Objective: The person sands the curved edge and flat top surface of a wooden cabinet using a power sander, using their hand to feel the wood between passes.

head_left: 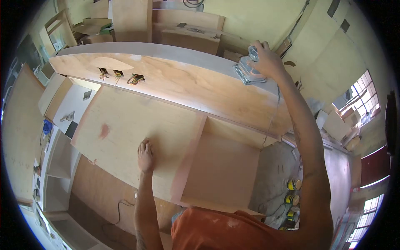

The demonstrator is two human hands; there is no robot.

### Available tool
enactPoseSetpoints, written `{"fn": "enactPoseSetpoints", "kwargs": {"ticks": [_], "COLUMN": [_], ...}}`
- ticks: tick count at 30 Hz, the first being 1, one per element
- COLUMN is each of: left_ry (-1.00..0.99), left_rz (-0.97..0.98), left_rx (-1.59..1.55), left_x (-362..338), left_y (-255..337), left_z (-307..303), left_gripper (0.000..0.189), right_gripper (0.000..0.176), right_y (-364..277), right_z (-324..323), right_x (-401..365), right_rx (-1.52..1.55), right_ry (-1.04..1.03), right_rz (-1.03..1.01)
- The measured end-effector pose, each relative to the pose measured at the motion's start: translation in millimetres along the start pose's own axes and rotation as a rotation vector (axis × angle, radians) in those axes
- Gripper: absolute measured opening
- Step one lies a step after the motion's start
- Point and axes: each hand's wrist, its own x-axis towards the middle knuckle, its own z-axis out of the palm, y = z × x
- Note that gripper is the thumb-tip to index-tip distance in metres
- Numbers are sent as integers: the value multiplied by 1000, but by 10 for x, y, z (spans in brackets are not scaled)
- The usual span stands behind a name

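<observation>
My right hand point(266, 60) grips a grey electric sander point(248, 74), whose base sits against the top edge of the long curved wooden panel point(183, 77). A thin cord point(273, 110) hangs below the sander in front of the panel. On the pale plywood top point(121, 121), my left hand point(146, 156) rests palm down. Its fingers are slightly bent and nothing shows in them. A reddish smudge point(104, 131) marks the plywood to the left of this hand.
Several wires poke from cutouts point(118, 73) in the panel. An open compartment point(223, 166) adjoins the plywood top. Several tins point(293, 184) stand on the floor at right. White shelving point(60, 183) stands at left, and boards point(132, 21) lean at the back.
</observation>
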Motion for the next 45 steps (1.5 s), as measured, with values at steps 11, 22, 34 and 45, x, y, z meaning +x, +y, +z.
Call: {"fn": "enactPoseSetpoints", "kwargs": {"ticks": [11, 22, 34, 45], "left_ry": [-134, -156, -90, -38], "left_rz": [-58, -75, -25, -8], "left_rx": [85, 95, 9, -10], "left_x": [-3, -26, -17, -14], "left_y": [120, 101, 37, 74], "left_z": [-117, -110, -64, -44], "left_gripper": [37, 40, 35, 38], "right_gripper": [72, 76, 70, 69], "right_y": [-879, -2153, -1756, 266], "right_z": [302, 514, 436, 116], "right_x": [821, 1648, 1403, 276], "right_rx": [-79, 39, 220, 338], "right_ry": [68, 80, 49, -64], "right_rz": [-77, -317, -520, -228]}}
